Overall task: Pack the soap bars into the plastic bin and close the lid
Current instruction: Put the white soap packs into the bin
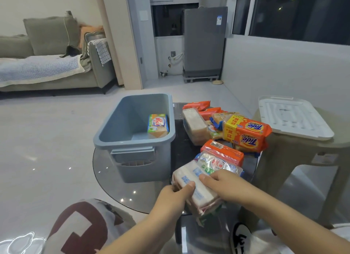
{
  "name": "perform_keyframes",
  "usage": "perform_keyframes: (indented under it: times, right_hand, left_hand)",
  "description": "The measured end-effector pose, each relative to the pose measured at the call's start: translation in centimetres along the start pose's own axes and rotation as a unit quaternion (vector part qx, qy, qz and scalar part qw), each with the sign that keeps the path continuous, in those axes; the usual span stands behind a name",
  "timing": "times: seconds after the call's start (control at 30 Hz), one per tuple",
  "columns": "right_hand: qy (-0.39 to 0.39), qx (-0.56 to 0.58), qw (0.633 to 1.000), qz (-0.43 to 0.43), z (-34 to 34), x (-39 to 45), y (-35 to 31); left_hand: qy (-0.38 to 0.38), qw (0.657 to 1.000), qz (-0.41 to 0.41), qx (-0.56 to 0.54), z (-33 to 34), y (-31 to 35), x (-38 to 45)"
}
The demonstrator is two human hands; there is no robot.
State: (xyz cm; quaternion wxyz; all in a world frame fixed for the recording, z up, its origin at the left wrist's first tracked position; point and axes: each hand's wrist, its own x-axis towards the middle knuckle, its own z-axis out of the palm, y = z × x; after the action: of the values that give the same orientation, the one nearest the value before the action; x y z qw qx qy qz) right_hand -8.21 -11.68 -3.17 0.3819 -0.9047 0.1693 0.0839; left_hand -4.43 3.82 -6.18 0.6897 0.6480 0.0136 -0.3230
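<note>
Hands (174,194) (219,183) around soap pack (197,180)

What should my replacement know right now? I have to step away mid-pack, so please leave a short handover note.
Left hand and right hand both grip a clear-wrapped soap multipack at the near edge of the glass table.
Blue plastic bin stands open on the table, holding one wrapped soap bar.
Done: one bar packed.
Left: the held multipack, the orange Tide pack and the other soap packs beside the bin.
White lid lies on the beige stool to the right; fit it last.
</note>
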Motion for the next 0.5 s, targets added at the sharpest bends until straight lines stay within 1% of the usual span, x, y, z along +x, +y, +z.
perform_keyframes:
  times: [0.13,0.23,0.33,0.43,0.5]
  right_hand:
    - [0.022,0.13,0.991,0.032,0.7,-1.0,0.0]
    - [0.024,0.193,0.98,0.034,1.0,-1.7,0.3]
    - [0.042,0.237,0.97,0.016,0.7,-2.2,0.4]
    - [0.091,0.246,0.965,-0.025,-0.9,-2.8,0.3]
    - [0.125,0.247,0.959,-0.066,-2.3,-3.3,-0.2]
  left_hand:
    - [-0.021,1.0,0.003,0.002,0.1,0.2,-0.5]
    - [-0.044,0.999,0.031,0.007,0.3,0.9,-0.6]
    - [-0.067,0.994,0.076,0.032,0.5,2.0,-0.9]
    - [-0.102,0.988,0.113,0.037,1.1,3.4,-1.4]
    - [-0.111,0.983,0.145,0.032,1.5,4.6,-1.8]
